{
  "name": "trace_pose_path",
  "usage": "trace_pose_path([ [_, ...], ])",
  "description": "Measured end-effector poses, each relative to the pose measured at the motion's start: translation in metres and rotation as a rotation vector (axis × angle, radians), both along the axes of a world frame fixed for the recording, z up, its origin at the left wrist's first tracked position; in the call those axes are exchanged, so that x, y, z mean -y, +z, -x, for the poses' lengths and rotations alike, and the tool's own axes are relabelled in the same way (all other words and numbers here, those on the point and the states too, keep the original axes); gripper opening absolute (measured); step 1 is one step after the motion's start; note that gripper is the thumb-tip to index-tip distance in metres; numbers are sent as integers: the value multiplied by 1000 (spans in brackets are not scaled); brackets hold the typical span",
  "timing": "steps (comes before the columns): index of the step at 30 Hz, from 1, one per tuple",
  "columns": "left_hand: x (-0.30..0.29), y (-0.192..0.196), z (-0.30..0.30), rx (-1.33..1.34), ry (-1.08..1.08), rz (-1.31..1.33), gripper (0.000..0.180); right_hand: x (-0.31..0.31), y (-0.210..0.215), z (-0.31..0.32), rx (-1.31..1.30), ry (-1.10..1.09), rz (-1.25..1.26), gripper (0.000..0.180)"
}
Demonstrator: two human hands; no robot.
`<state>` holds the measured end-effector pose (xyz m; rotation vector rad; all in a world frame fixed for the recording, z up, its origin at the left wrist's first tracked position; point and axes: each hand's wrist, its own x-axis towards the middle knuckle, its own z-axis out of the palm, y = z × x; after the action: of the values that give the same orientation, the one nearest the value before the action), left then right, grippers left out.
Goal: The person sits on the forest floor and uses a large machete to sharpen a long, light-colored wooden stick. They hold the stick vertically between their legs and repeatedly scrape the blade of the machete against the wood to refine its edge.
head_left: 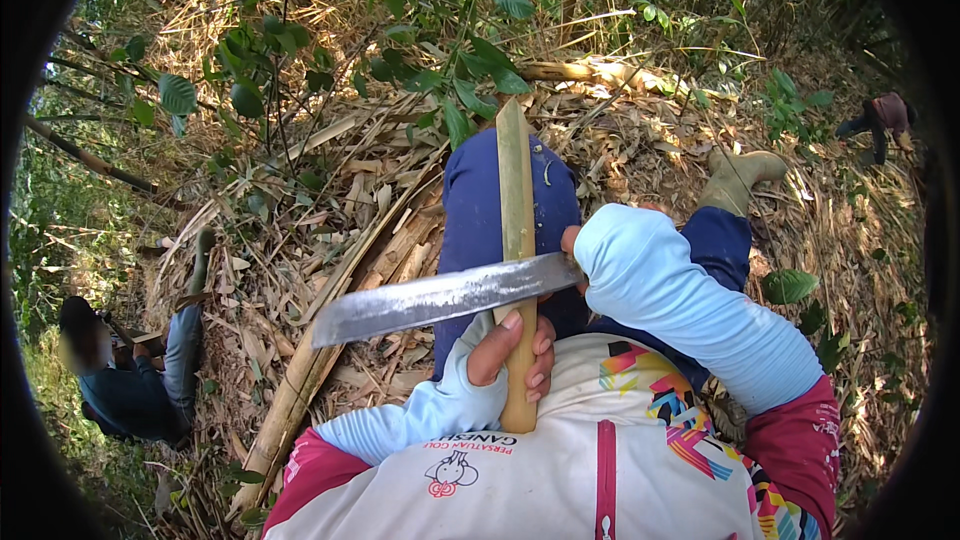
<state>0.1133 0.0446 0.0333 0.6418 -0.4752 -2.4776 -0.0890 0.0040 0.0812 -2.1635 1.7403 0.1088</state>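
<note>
A split bamboo strip (516, 200) with a pointed far end stands lengthwise in front of me, its near end against my shirt. My left hand (505, 355) wraps round its lower part, thumb on top. Across the strip lies the broad steel blade of a machete (440, 298), its tip out to the left. At the blade's right end, my right hand (572, 245) grips the machete; the handle and most of the fingers are hidden behind the light blue sleeve. The strip rests over my dark blue trouser leg (470, 205).
Dry leaves and bamboo litter cover the ground. A long bamboo pole (300, 380) lies to my left. Another person (130, 380) sits at the far left. Leafy branches (470, 80) hang ahead, and a fallen stem (600, 72) lies beyond my knee. My boot (738, 180) is ahead right.
</note>
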Motion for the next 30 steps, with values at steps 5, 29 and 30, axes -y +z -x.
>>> trace_pose_path([
  [5,2,3,1,22,-10,2,46,-3,0,0,-21,23,63,29],
  [29,2,6,1,17,8,3,47,9,2,3,-7,-36,3,30],
  [30,1,7,1,24,13,3,47,9,-1,4,25,-49,21,30],
])
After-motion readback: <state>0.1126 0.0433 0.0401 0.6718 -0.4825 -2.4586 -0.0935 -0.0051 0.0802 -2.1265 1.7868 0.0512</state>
